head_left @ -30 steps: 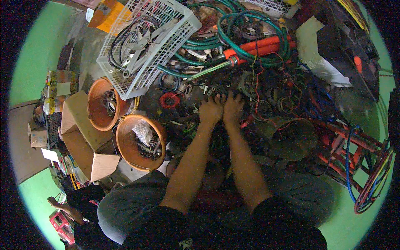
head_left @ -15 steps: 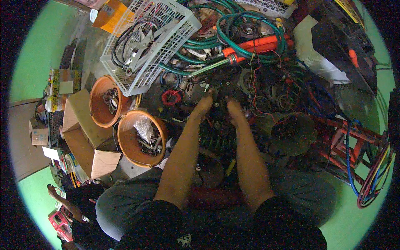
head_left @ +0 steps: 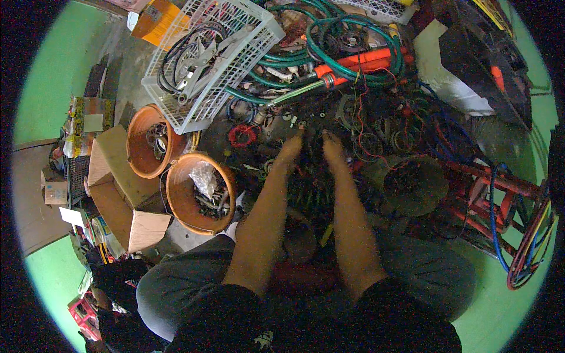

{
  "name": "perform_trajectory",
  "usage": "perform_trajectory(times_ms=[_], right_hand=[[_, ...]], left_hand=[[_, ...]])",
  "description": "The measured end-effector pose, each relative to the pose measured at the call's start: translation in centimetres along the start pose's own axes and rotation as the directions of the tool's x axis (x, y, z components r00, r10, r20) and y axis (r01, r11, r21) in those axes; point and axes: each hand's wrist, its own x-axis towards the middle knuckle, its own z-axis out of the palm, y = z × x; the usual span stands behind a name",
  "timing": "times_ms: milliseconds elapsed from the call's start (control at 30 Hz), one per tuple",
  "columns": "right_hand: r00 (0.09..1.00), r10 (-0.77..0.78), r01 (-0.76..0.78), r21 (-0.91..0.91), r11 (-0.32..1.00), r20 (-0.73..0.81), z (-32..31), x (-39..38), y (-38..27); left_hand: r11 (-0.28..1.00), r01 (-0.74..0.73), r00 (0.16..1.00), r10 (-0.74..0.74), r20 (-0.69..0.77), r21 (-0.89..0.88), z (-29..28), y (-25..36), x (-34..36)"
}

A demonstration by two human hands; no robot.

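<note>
Both my forearms reach forward over a dark, greasy mass of metal parts. My left hand (head_left: 291, 148) and my right hand (head_left: 333, 147) face each other, a narrow gap apart, with fingers curled in at the dark parts between them. What they grip is too dim to make out. Just below, between my wrists, lies a dark finned metal part (head_left: 309, 195). Small pale pieces (head_left: 290, 119) lie beyond my left fingertips. A red ring-shaped part (head_left: 242, 136) rests to the left, and thin red wires (head_left: 363, 132) loop to the right.
Two orange buckets of parts (head_left: 172, 197) and an open cardboard box (head_left: 112, 200) stand left. A grey crate (head_left: 273, 32) holds cables and tools. Green hose (head_left: 315, 35) coils around an orange-red tool (head_left: 365, 62). A red metal frame (head_left: 503, 203) stands right; another person (head_left: 118, 288) is lower left.
Both hands have shifted slightly; the right one has turned a little and its fingers now sit further forward. The small pale pieces beyond my left hand show more clearly. The other person's raised arm has lowered.
</note>
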Motion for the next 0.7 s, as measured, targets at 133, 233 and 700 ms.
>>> perform_trajectory(times_ms=[133, 233, 700], right_hand=[[1.000, -0.010, 0.009, 0.147, 0.989, 0.008, -0.7, 3.3, 3.5], [0.978, 0.104, -0.174, 0.439, 0.882, 0.180, -0.4, 1.1, 0.8], [0.943, -0.030, -0.304, 0.896, 0.323, 0.331, -2.7, -4.2, -5.6]], left_hand=[[0.939, 0.315, 0.948, -0.306, 0.082, -0.140, 2.2, 3.4, -2.1], [0.905, 0.233, 0.962, -0.159, 0.223, -0.357, -0.1, 0.6, -1.0], [0.592, -0.056, 0.971, 0.221, 0.094, -0.804, 2.5, 5.2, -5.9]])
